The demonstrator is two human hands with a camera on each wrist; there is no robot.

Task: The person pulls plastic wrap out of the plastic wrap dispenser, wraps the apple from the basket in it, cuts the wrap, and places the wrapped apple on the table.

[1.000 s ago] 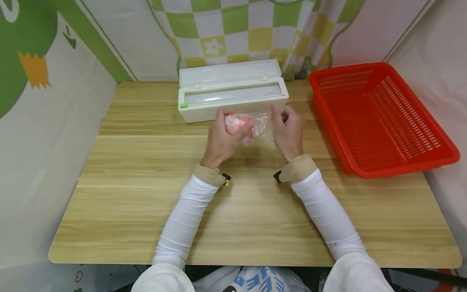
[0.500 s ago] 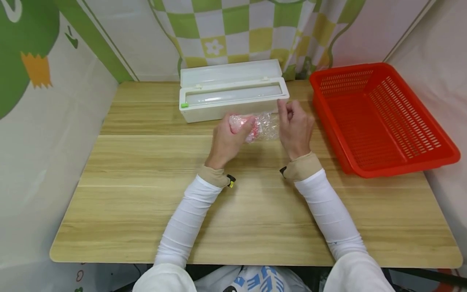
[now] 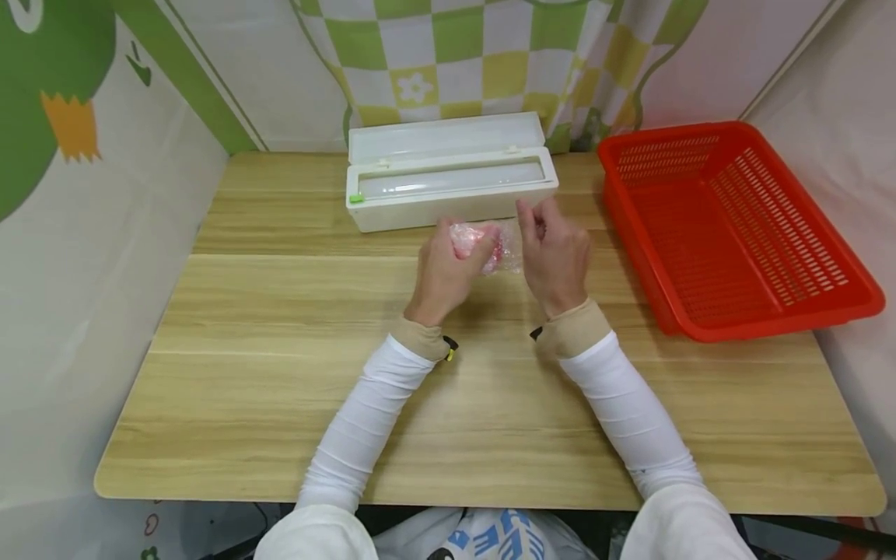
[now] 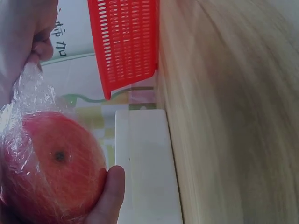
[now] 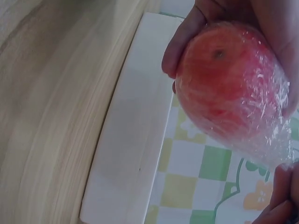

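A red apple (image 4: 60,156) wrapped in clear cling film (image 5: 254,123) is held above the table, its dark blossom end showing in both wrist views. My left hand (image 3: 448,272) grips the apple, thumb and fingers around its sides. To the right of it, my right hand (image 3: 556,257) pinches the gathered loose end of the film, which is drawn out between the two hands. Just behind the hands stands a white cling film box (image 3: 448,210), its lid raised and a green slider at its left end.
A red perforated plastic basket (image 3: 756,315) sits at the right of the wooden table (image 3: 294,420). Behind the table hangs a green, yellow and white checked cloth (image 3: 458,35). White fabric walls flank both sides.
My left hand with the apple has shifted slightly right. My right hand first pulled out to the right, then came back left, so the film span between the hands is shorter.
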